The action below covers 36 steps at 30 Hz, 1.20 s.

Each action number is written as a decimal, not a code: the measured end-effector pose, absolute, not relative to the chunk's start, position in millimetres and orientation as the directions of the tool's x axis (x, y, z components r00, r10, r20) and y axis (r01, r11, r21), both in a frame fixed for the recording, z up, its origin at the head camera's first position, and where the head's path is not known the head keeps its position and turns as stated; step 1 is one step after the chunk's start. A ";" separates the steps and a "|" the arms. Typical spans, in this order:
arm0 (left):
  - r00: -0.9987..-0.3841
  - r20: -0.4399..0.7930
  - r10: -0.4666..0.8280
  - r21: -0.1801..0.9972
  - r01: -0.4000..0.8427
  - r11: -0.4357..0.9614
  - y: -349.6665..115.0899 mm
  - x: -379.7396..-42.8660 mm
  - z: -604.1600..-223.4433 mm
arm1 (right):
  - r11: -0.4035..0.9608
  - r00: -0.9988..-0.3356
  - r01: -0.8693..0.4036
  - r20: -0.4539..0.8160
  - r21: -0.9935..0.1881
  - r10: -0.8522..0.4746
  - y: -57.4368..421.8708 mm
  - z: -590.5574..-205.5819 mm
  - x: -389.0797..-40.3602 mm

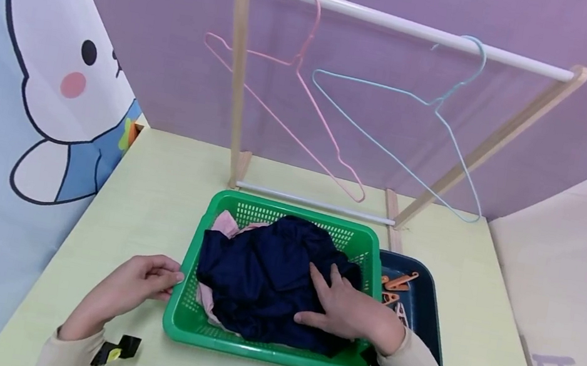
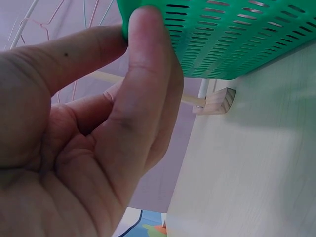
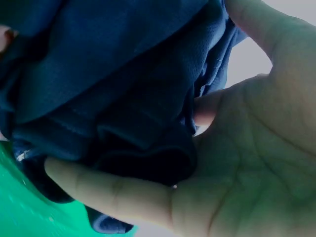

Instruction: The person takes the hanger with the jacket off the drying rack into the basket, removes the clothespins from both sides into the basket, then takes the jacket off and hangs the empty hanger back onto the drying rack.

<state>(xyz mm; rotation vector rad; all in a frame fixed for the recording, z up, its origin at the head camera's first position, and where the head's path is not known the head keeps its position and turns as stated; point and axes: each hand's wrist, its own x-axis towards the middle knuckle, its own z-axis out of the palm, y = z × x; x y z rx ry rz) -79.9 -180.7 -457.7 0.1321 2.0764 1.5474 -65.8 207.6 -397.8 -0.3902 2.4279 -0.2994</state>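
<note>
A green plastic basket (image 1: 176, 317) holds a crumpled dark navy garment (image 1: 263, 273), with pale pink cloth (image 1: 226, 223) showing beneath it at the left. My left hand (image 1: 138, 283) pinches the basket's left rim between thumb and fingers; the left wrist view shows the fingertips against the slotted green wall (image 2: 207, 39). On the right part of the navy garment rests my right hand (image 1: 349, 308), its fingers spread over the fabric. Up close in the right wrist view, folds of navy cloth (image 3: 123, 89) lie between the extended fingers and thumb of that hand (image 3: 256, 148).
Behind the basket stands a wooden rack with a white bar (image 1: 408, 26), carrying a pink hanger (image 1: 313, 107) and a light blue hanger (image 1: 398, 91). A dark tray (image 1: 425, 310) with several orange clothespins (image 1: 398, 283) sits at the right, partly behind the basket. Printed curtains surround the pale table (image 1: 161, 188).
</note>
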 end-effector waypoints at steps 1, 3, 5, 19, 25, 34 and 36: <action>-0.848 -0.366 0.383 0.910 -0.241 0.337 -180.8 -79.7 -457.5 | 0.928 -0.731 -0.208 -0.581 -0.308 -0.357 206.8 -398.3 -67.2; -0.847 -0.373 0.378 0.907 -0.249 0.338 -181.0 -79.5 -456.8 | 0.927 -0.715 -0.223 -0.596 -0.300 -0.365 205.9 -399.9 -69.9; -0.847 -0.374 0.378 0.908 -0.251 0.337 -180.9 -80.0 -456.5 | 0.926 -0.709 -0.230 -0.601 -0.300 -0.370 206.1 -401.3 -72.3; -0.884 -0.365 0.293 0.843 -0.180 0.507 -177.8 -79.3 -446.4 | 0.910 -0.804 -0.182 -0.476 -0.374 -0.356 219.7 -363.5 -64.9; -0.897 -0.365 0.248 0.760 -0.133 0.636 -174.0 -78.8 -435.8 | 0.897 -0.869 -0.241 -0.329 -0.372 -0.370 229.5 -354.4 -52.6; -0.909 -0.344 0.237 0.687 -0.071 0.723 -171.4 -78.4 -427.8 | 0.865 -0.887 -0.405 -0.101 -0.298 -0.450 236.5 -362.0 -38.1; -0.920 -0.314 0.235 0.665 -0.037 0.746 -170.3 -78.8 -423.5 | 0.858 -0.883 -0.438 -0.053 -0.268 -0.467 236.9 -362.7 -38.5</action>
